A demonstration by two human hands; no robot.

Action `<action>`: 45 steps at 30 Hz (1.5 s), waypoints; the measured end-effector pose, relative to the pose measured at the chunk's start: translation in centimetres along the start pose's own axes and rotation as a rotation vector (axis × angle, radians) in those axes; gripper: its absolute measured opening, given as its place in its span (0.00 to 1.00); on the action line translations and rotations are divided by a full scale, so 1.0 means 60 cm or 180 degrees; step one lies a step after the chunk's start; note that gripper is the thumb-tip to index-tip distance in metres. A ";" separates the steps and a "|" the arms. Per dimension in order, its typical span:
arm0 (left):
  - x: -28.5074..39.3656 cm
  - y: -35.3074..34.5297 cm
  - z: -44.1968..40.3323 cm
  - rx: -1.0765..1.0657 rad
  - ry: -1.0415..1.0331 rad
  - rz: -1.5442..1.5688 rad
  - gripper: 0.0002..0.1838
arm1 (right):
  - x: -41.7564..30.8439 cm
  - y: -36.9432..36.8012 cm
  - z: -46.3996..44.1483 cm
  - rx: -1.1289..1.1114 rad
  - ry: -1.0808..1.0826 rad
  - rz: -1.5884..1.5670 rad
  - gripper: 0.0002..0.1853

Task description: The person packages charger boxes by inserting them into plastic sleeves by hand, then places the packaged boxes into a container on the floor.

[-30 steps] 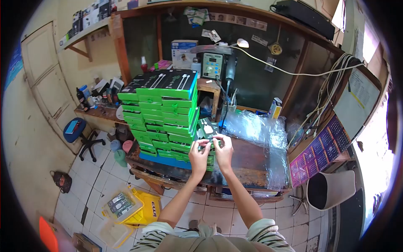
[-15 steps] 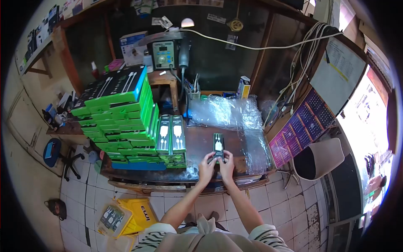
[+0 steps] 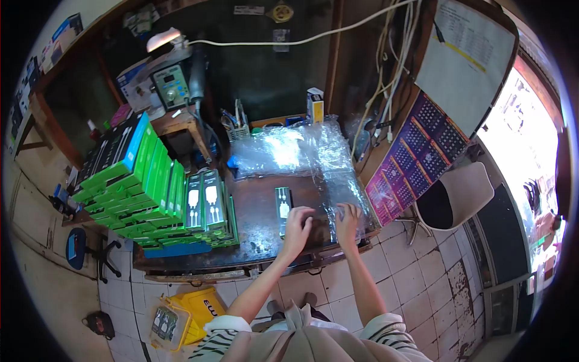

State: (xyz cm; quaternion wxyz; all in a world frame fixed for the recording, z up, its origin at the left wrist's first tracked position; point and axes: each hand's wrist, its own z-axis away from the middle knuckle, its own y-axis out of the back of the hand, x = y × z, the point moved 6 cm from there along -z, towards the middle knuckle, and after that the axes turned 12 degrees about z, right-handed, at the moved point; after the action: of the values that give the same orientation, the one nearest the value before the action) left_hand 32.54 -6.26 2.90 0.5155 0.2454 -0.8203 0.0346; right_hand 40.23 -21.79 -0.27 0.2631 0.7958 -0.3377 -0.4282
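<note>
The person's left hand [image 3: 298,228] curves loosely open by the near end of a narrow box [image 3: 281,205] lying on the bench [image 3: 253,202], apart from the right hand [image 3: 348,224], whose grip I can't make out, over clear plastic [image 3: 336,163], with a lamp [image 3: 164,40] farther back.

Your pale sleeves [image 3: 393,341] carry dark stripes and end in broad, plain whitish cuffs [image 3: 228,324] near the elbows. Past these, your forearms [image 3: 369,286], left hand [image 3: 297,232] and right hand [image 3: 348,226] are bare. Beige cloth [image 3: 295,345] covers your front, gathered in narrow folds at its middle; dark fabric [image 3: 319,314] shows beyond its edge.
</note>
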 end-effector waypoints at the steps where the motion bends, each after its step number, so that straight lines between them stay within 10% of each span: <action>1: -0.004 -0.036 -0.008 -0.0320 0.0017 0.0121 0.12 | 0.025 0.002 -0.002 -0.0022 0.0002 0.0282 0.14; 15: -0.056 -0.183 -0.043 -0.0758 -0.0192 -0.1043 0.15 | 0.085 0.011 -0.042 -0.0148 0.0387 0.0495 0.04; 25: -0.079 -0.120 -0.117 0.0824 0.1676 0.2474 0.26 | -0.055 0.097 -0.051 0.0374 0.1298 0.0175 0.05; 31: -0.115 -0.023 -0.118 0.0915 0.0771 0.1004 0.31 | -0.086 0.064 0.002 0.0040 0.1341 -0.0130 0.07; 37: -0.009 0.032 -0.090 0.0220 0.0487 0.1682 0.35 | -0.065 0.037 -0.052 -0.0192 -0.0014 -0.1045 0.11; 40: 0.046 0.051 -0.067 -0.0134 0.0319 0.1551 0.34 | -0.081 -0.038 -0.061 -0.2130 -0.1750 -0.3940 0.29; 45: 0.057 0.080 -0.017 -0.0501 0.0321 0.1389 0.32 | -0.156 -0.027 -0.082 -0.1751 -0.1093 -0.3613 0.27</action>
State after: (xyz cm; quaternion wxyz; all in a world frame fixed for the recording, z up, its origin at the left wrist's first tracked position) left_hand 30.11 -3.00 7.24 0.5537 0.0194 -0.8272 0.0934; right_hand 41.18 -12.97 5.73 0.1325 0.6744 0.2196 -0.6924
